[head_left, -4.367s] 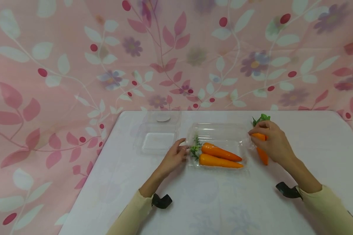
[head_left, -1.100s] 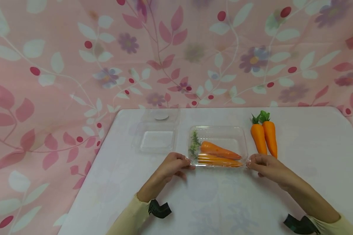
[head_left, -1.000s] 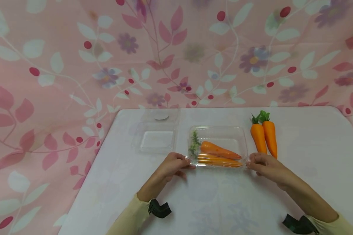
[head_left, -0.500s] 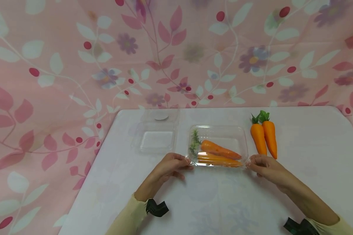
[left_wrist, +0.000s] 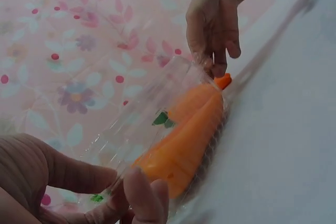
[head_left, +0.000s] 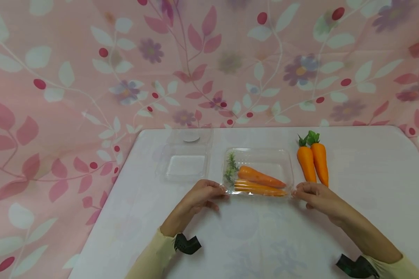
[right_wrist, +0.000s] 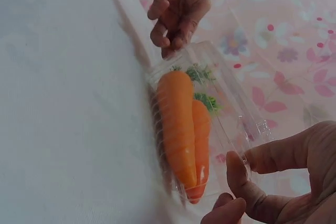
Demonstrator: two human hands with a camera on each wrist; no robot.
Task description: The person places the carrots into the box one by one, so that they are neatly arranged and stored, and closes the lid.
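Observation:
A clear plastic clamshell box (head_left: 265,157) lies on the table with its lid down over two orange carrots (head_left: 260,177), their green tops at the left end. At its front left corner my left hand (head_left: 198,197) pinches the rim between thumb and fingers. The front right corner is pinched by my right hand (head_left: 319,198). The left wrist view shows the left thumb and index finger on the plastic edge (left_wrist: 105,153). In the right wrist view, the right thumb and index finger meet at the rim, with the carrots seen through the wall.
Two loose carrots (head_left: 320,162) with green tops lie side by side behind the right hand. A second clear box (head_left: 186,167) stands at the back left with its lid raised. Behind the white table (head_left: 258,240) hangs a pink floral cloth (head_left: 209,66).
From the box's left side and right back area, both hands have come forward to its front corners. The lid now covers the carrots. During the last second, hands and box have barely moved.

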